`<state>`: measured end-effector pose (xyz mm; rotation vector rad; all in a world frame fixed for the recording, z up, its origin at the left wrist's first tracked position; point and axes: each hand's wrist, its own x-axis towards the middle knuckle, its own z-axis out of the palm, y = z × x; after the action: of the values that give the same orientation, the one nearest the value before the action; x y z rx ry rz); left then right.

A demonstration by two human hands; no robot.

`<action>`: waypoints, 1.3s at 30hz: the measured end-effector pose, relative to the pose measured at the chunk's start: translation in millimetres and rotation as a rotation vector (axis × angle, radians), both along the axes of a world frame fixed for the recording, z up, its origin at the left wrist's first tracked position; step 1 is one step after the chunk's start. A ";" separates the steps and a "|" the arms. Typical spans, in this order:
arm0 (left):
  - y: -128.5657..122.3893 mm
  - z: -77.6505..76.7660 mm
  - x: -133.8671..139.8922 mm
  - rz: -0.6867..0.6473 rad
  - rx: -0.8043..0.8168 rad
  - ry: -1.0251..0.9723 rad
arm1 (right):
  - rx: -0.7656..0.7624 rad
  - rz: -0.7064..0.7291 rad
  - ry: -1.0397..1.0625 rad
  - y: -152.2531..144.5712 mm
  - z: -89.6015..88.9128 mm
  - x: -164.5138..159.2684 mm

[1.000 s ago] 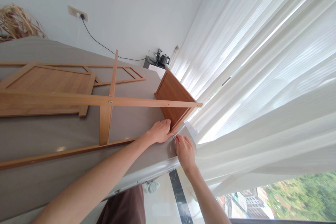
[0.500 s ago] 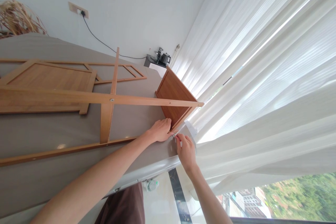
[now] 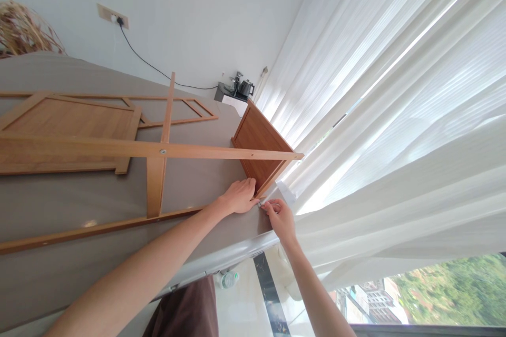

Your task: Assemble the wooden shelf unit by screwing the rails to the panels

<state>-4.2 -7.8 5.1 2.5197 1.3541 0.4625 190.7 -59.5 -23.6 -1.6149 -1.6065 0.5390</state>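
A wooden frame [image 3: 197, 152] of long rails and a crossbar [image 3: 154, 184] lies on its side on the grey covered surface, with a brown wooden panel [image 3: 263, 139] standing upright at its right end. My left hand [image 3: 239, 196] is closed around the near lower corner, where the panel meets the lower rail [image 3: 106, 229]. Close beside it, my right hand [image 3: 280, 217] pinches a thin metal rod [image 3: 260, 204] against the end of that corner. The rod is small, and its exact kind cannot be made out.
Another panel [image 3: 75, 129] and a slim slatted wooden frame [image 3: 200, 109] lie behind, on the grey surface [image 3: 205, 184]. White curtains [image 3: 356, 142] hang close on the right. A black kettle [image 3: 245, 88] stands at the back. A bottle [image 3: 228, 279] is below the near edge.
My right hand's fingers have shifted slightly around the metal rod, while my left hand stays on the corner. The view has moved a little, so the frame appears slightly further left.
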 end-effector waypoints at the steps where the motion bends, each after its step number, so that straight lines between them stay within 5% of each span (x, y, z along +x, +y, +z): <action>1: 0.0 -0.1 0.0 0.000 0.001 0.000 | 0.002 0.007 0.003 -0.8 0.2 0.6; 19: -1.0 1.6 -1.1 0.004 -0.020 -0.010 | 0.214 0.080 -0.343 -18.6 5.2 -15.1; 29: 0.4 2.3 0.0 0.003 0.020 0.043 | 0.120 -0.041 -0.072 -6.4 -1.0 -12.2; 39: 0.7 2.4 -1.4 -0.029 0.046 0.048 | 0.067 0.001 0.025 -5.1 2.2 -4.8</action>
<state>-5.6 -7.1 7.5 2.6000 1.3366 0.4353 185.9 -64.6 -21.4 -1.5522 -1.5900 0.4985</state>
